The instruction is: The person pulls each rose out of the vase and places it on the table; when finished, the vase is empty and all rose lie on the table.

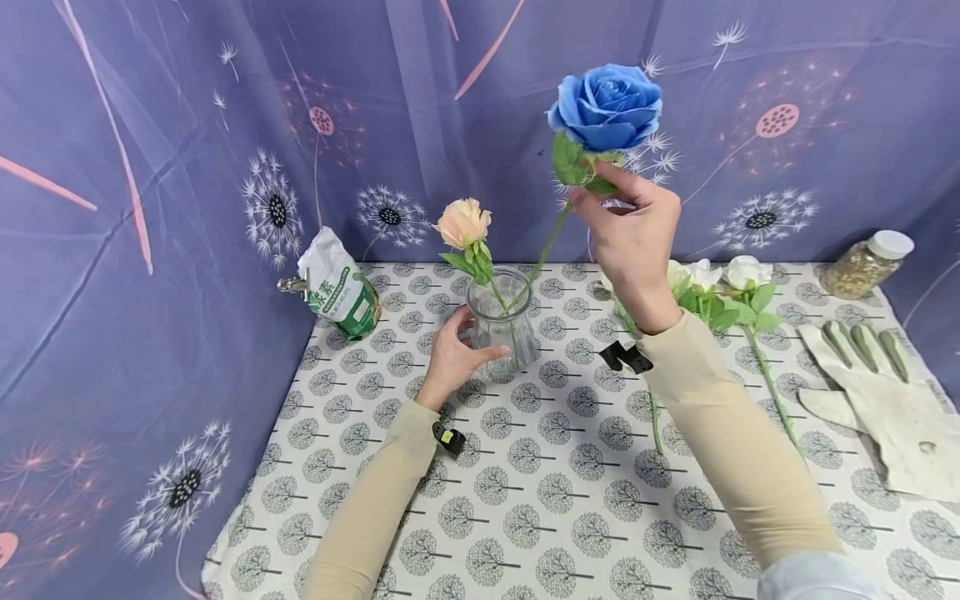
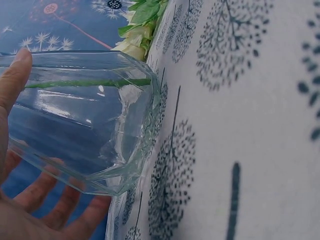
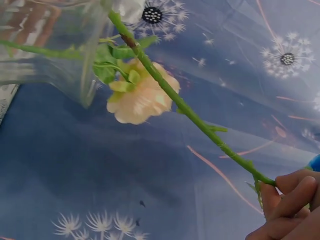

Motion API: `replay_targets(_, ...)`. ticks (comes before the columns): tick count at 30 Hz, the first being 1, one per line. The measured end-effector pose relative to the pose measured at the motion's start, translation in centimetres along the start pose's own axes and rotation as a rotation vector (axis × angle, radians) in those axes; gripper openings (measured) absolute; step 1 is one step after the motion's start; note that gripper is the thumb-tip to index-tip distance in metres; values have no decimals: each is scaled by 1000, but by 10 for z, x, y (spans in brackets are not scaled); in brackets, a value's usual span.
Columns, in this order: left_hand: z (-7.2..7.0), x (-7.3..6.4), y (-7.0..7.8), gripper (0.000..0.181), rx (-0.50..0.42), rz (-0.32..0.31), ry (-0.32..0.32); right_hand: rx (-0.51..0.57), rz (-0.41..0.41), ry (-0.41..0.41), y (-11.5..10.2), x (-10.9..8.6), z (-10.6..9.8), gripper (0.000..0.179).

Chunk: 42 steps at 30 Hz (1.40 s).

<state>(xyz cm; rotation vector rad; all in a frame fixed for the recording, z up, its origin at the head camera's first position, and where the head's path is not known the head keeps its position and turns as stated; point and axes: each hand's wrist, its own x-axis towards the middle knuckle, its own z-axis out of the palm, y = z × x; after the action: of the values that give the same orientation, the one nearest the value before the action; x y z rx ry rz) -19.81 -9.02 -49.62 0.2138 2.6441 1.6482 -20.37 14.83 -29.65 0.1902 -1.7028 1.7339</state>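
High in the head view, a blue rose (image 1: 609, 108) is pinched just under its bloom by my right hand (image 1: 636, 229). Its green stem (image 3: 187, 111) slants down to the mouth of a clear glass vase (image 1: 495, 340), with the lower end at the rim. A peach flower (image 1: 463, 223) stands in the vase, leaning left. My left hand (image 1: 452, 357) holds the vase from its left side, thumb across the front and fingers behind, as the left wrist view shows through the glass (image 2: 75, 120). The vase stands upright on the patterned cloth.
White roses (image 1: 703, 275) with green stems lie on the tablecloth (image 1: 525, 483) to the right, partly behind my right arm. Farther right are work gloves (image 1: 877, 400) and a lidded jar (image 1: 866, 265). A white-and-green bag (image 1: 341, 287) stands back left. Purple curtain (image 1: 480, 108) hangs behind.
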Motion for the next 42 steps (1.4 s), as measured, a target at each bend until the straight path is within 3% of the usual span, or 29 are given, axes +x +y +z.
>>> replay_targets(7,0,0,0,94,-8,-19,0,59,29,41,-17,7,-14,29)
replay_targets(16,0,0,-1,93,-33,-13,1,201,127,13,-24,10,-40,31)
replay_targets(21,1,0,-1,92,-42,-11,3,99,185,-2,-17,7,-52,30)
replay_targets(26,1,0,0,92,-37,-8,5,-105,258,-37,-3,3,-65,30)
replay_targets(31,1,0,0,93,-32,-13,5,-344,356,-132,16,-2,-79,33)
replay_targets(42,1,-1,0,93,-33,-21,8,-593,523,-336,66,-14,-102,40)
